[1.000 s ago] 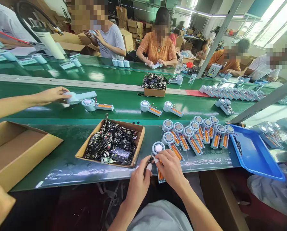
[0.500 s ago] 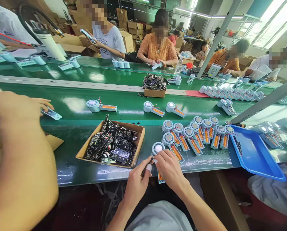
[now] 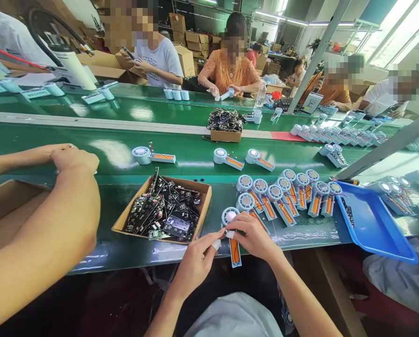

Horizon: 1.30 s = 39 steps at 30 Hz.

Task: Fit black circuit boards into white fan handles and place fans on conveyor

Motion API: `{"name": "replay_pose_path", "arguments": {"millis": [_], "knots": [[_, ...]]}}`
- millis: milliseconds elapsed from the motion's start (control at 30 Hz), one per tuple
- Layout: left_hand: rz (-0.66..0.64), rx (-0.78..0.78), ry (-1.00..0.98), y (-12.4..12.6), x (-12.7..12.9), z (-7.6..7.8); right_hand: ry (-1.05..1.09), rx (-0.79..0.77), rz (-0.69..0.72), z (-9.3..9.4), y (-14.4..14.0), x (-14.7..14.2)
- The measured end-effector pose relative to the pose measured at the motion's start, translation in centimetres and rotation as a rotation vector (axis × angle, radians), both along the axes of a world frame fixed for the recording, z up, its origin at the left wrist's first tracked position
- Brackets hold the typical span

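Observation:
My right hand (image 3: 253, 236) grips an open handheld fan body (image 3: 232, 234) at the near edge of the green bench; its round white head and orange battery show beside my fingers. My left hand (image 3: 194, 264) touches the same fan from the left, with white tape on its fingertips pressed against the neck. A cardboard box of black circuit boards (image 3: 163, 210) sits just left of my hands. A row of several more open fan bodies (image 3: 286, 196) lies to the right.
A blue plastic tray (image 3: 371, 224) stands at the right. A co-worker's arms (image 3: 55, 206) reach over an empty cardboard box (image 3: 6, 210) at the left. Three fan bodies (image 3: 227, 159) ride the green belt. More people work across the belt behind another box of boards (image 3: 225, 124).
My hands pushed the fan a little farther onto the bench and the left fingers came onto its neck. The co-worker's arm swung in at the left. Fans on the belt drifted right.

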<state>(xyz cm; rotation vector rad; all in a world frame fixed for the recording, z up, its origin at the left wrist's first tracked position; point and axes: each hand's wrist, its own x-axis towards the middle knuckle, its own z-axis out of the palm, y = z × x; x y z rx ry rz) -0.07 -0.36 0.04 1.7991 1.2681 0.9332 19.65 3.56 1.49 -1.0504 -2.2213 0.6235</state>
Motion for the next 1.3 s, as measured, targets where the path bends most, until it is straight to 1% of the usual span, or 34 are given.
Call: {"name": "replay_pose_path", "arguments": {"millis": [67,200,300,400,433,500,600,667,733,800,867,933,1000,1067,1167,1300], "knots": [[-0.002,-0.048,-0.028,0.0,0.0,0.1,0.006,0.005,0.019,-0.2,0.0,0.0],[0.055,-0.115,-0.074,-0.4,0.5,0.0,-0.011,-0.001,-0.058,-0.2,-0.8,-0.2],[0.125,-0.17,-0.065,-0.9,0.8,-0.2,0.074,-0.045,-0.201,0.2,-1.9,0.5],[0.129,-0.191,-0.004,-1.3,0.9,-0.5,0.14,-0.142,-0.371,0.3,-3.0,1.3],[0.114,-0.18,0.025,-1.4,1.0,-0.6,0.147,-0.177,-0.397,0.2,-3.2,1.4],[0.083,-0.13,0.08,-1.7,1.2,-1.0,0.165,-0.217,-0.389,-0.1,-3.3,1.2],[0.06,-0.042,0.165,-1.9,1.7,-1.5,0.239,-0.197,-0.314,-0.5,-2.9,0.1],[0.047,-0.01,0.27,-2.0,2.0,-1.5,0.291,-0.177,-0.292,-0.8,-2.5,-0.7],[0.03,-0.013,0.431,-2.1,2.1,-1.2,0.341,-0.196,-0.327,-1.1,-2.3,-1.3],[0.015,-0.029,0.589,-2.1,2.0,-0.8,0.398,-0.237,-0.4,-1.4,-2.4,-1.9],[0.002,-0.03,0.691,-2.1,1.9,-0.4,0.443,-0.243,-0.451,-1.7,-2.6,-2.5],[-0.013,-0.019,0.72,-2.1,1.8,-0.2,0.455,-0.18,-0.464,-2.0,-3.0,-3.0],[-0.028,-0.021,0.692,-2.1,1.7,-0.1,0.44,-0.088,-0.46,-2.5,-3.2,-3.4],[-0.029,-0.032,0.625,-2.0,1.5,-0.1,0.408,0.01,-0.45,-3.0,-3.3,-3.5],[0.006,-0.034,0.516,-1.8,1.0,-0.3,0.351,0.125,-0.408,-3.7,-3.4,-3.5],[0.049,-0.003,0.389,-1.7,0.6,-0.6,0.289,0.186,-0.377,-3.9,-3.6,-3.4]]}}
